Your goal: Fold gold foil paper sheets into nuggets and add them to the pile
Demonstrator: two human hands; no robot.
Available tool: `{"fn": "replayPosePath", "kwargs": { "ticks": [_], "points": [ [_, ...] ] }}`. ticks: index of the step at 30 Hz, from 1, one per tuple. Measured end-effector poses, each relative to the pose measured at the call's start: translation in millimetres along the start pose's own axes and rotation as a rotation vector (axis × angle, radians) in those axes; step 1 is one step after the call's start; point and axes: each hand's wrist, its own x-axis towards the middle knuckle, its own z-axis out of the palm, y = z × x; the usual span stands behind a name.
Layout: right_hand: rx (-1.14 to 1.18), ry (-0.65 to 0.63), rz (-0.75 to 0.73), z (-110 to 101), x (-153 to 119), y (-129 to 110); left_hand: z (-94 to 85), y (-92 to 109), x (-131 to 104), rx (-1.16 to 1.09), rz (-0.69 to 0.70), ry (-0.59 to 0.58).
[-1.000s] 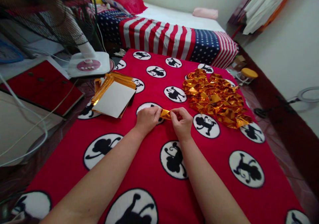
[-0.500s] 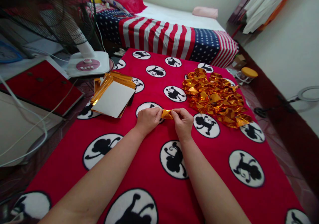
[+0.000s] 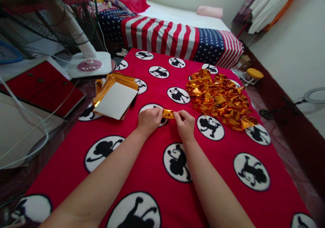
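Note:
Between my two hands is a small folded piece of shiny gold foil paper (image 3: 168,114), held just above the red cloth. My left hand (image 3: 149,119) is closed on its left end, and my right hand (image 3: 185,123) pinches its right end between thumb and fingers. Off to the right lies a heap of folded gold foil pieces (image 3: 219,99). On the left, a stack of foil sheets (image 3: 115,99) rests with a pale side uppermost and gold edges showing beneath.
The red cloth (image 3: 213,174) with black figures in white circles covers the surface under my hands. A white fan base (image 3: 90,64) stands at the back left. Behind is a bed with a striped and starred cover (image 3: 162,35). A yellow-topped stool (image 3: 254,73) sits at right.
Both hands have shifted slightly left with the foil piece. The foil now looks a little more twisted or rounded between the fingers. The heap and the stack have stayed put.

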Motion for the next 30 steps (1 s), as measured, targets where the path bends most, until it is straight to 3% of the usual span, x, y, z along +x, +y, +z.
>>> {"fn": "replayPosePath", "kwargs": {
  "ticks": [5,11,16,20,24,30],
  "points": [
    [-0.013,0.027,0.023,-0.2,0.1,2.1,-0.7,1.7,-0.7,-0.012,0.052,-0.048],
    [0.011,-0.020,-0.005,-0.4,-0.3,1.5,-0.8,1.7,0.2,0.006,-0.037,-0.037],
    [0.003,0.020,0.007,-0.6,0.2,0.6,-0.3,1.3,-0.2,-0.013,0.024,-0.047],
    [0.003,-0.020,-0.016,-1.5,-0.7,-1.2,-1.5,1.4,-0.1,-0.018,-0.004,-0.038],
    [-0.001,0.021,0.008,-0.9,-0.6,-1.7,-2.1,2.3,-0.3,-0.031,0.012,-0.063],
    [0.073,0.023,0.063,1.3,-1.0,-3.0,0.9,-3.9,4.0,-0.240,-0.065,0.023]
  ]
}}
